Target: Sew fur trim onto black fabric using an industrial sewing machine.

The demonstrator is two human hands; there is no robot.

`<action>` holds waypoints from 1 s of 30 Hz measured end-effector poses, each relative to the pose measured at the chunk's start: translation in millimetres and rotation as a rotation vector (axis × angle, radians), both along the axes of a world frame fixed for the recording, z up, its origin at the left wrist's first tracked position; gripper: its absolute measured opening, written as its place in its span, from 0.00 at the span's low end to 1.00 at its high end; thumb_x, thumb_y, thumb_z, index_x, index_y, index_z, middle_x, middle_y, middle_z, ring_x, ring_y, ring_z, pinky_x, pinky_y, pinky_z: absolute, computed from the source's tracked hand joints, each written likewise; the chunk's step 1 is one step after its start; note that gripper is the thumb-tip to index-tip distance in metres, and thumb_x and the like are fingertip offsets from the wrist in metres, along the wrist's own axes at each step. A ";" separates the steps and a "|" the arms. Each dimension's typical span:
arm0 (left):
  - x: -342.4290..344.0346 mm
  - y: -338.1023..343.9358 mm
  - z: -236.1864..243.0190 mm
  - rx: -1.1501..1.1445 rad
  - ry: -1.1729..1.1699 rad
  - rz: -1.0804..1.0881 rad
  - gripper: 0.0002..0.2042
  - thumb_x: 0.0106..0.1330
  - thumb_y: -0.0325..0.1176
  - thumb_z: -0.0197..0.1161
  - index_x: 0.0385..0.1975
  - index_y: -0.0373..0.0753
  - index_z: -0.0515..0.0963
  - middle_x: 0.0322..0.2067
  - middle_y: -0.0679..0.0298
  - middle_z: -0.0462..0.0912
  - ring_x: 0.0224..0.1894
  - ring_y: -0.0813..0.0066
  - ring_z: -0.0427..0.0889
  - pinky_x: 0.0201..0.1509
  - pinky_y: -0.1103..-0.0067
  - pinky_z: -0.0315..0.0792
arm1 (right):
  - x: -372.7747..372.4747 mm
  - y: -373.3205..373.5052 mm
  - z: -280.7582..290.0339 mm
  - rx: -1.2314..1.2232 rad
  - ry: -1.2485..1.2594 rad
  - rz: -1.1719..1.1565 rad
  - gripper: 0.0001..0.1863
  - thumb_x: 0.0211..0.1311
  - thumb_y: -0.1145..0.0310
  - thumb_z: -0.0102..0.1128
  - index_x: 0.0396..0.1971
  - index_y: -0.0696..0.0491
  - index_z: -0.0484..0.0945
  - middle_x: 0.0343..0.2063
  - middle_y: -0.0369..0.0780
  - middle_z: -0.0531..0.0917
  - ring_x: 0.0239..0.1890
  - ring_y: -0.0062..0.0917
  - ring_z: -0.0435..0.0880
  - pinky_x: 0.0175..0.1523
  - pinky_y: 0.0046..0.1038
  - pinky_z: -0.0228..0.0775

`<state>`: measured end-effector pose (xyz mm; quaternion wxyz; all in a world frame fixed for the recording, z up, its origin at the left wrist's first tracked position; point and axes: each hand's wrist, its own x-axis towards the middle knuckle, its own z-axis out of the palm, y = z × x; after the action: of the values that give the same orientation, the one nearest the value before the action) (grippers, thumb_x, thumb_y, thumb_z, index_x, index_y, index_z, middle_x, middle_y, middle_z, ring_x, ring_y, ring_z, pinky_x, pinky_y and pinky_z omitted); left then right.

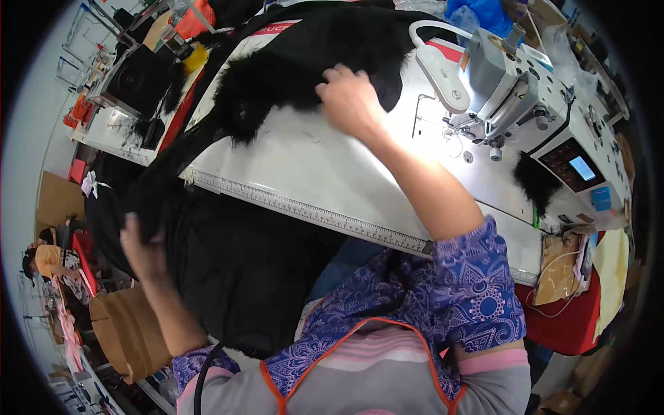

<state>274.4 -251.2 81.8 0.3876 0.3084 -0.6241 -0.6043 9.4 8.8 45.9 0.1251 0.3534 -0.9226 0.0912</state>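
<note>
Black cloth with fluffy fur trim lies across the white sewing table; part trails down over the front left edge into a dark mass. My right hand rests on the upper piece, fingers loosely bent and apart, just left of the sewing machine. Low at the left, my left hand is motion-blurred beside the hanging black fabric, so its grip is unclear.
A ruler strip runs along the front edge. A second machine stands back left. Another person is at the far left near a brown bag. Red cloth and blue plastic sit at right and back.
</note>
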 end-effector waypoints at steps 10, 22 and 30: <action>-77.2 171.7 -53.6 -0.835 0.232 -1.058 0.22 0.49 0.27 0.70 0.47 0.36 0.77 0.38 0.58 0.79 0.36 0.67 0.81 0.42 0.77 0.76 | 124.4 117.0 -25.8 -0.704 -0.993 0.265 0.14 0.49 0.75 0.67 0.39 0.56 0.81 0.38 0.38 0.82 0.37 0.21 0.81 0.43 0.24 0.72; -112.9 228.6 -82.6 -0.609 -0.047 -1.040 0.14 0.52 0.22 0.68 0.39 0.35 0.77 0.30 0.61 0.78 0.29 0.73 0.81 0.35 0.81 0.75 | 149.2 144.7 -50.7 -1.349 -0.810 -0.009 0.06 0.57 0.78 0.61 0.36 0.57 0.80 0.29 0.35 0.81 0.32 0.17 0.79 0.39 0.20 0.72; -118.1 214.4 -90.1 0.237 -0.053 -1.032 0.05 0.63 0.21 0.57 0.37 0.34 0.77 0.37 0.63 0.81 0.38 0.75 0.81 0.44 0.79 0.76 | 137.3 123.7 -59.7 -1.766 -1.173 -0.148 0.07 0.65 0.77 0.53 0.42 0.58 0.73 0.35 0.34 0.77 0.34 0.13 0.75 0.41 0.15 0.69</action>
<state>156.3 -36.8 -8.3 -0.0139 0.0182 -0.6316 -0.7749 146.6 132.5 -13.8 -0.1218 -0.0188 -0.4645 0.8770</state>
